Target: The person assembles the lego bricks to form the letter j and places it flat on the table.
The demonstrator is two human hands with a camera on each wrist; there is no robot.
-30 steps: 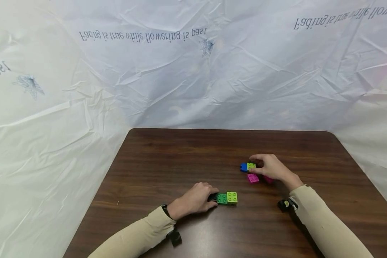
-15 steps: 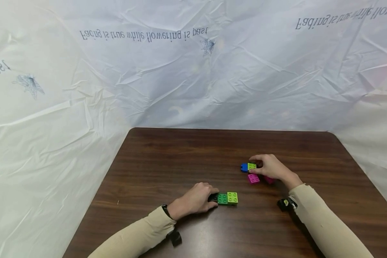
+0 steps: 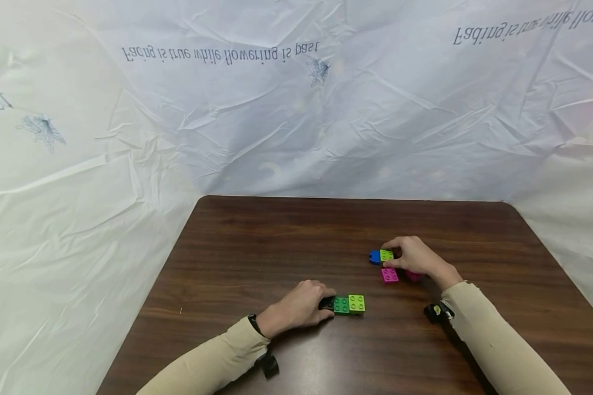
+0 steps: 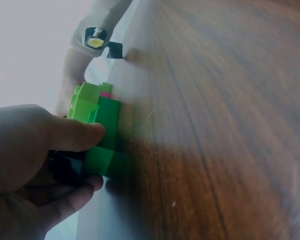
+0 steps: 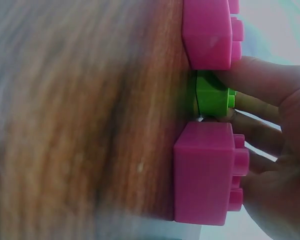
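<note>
My left hand (image 3: 298,304) grips the black brick (image 4: 67,167) at the left end of a short row of bricks on the table. In the left wrist view, thumb and fingers lie on opposite sides of it. To its right come a dark green brick (image 3: 341,305) and a higher-set lime green brick (image 3: 356,303). Farther back, my right hand (image 3: 417,257) pinches another lime green brick (image 5: 214,95) between thumb and fingers. A blue brick (image 3: 374,257) adjoins that one on the left. Nearer me lies a pink brick (image 3: 389,275); a second pink brick (image 3: 414,276) is partly hidden under the hand.
The dark brown wooden table (image 3: 257,241) has rounded far corners. White plastic sheeting (image 3: 277,120) with printed words hangs behind it and at both sides. Each forearm carries a strapped-on black device, such as the black mount (image 3: 268,365) under the left wrist.
Both hands keep almost the same places. The pink brick in front of the right hand has turned slightly and shifted a little toward me.
</note>
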